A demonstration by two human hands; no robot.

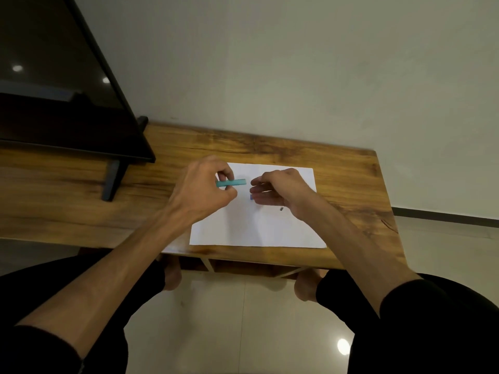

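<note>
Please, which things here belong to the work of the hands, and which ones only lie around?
In the work: teal tube, pinched by left hand; right hand; small blue piece at its fingers; white paper underneath.
Lying about: dark screen; small dark bit on the paper; wooden table.

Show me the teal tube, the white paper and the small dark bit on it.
teal tube [239, 182]: head view, on its bare right end.
paper [256, 229]: head view, on its bare near part.
dark bit [281, 209]: head view, on its middle.
</note>
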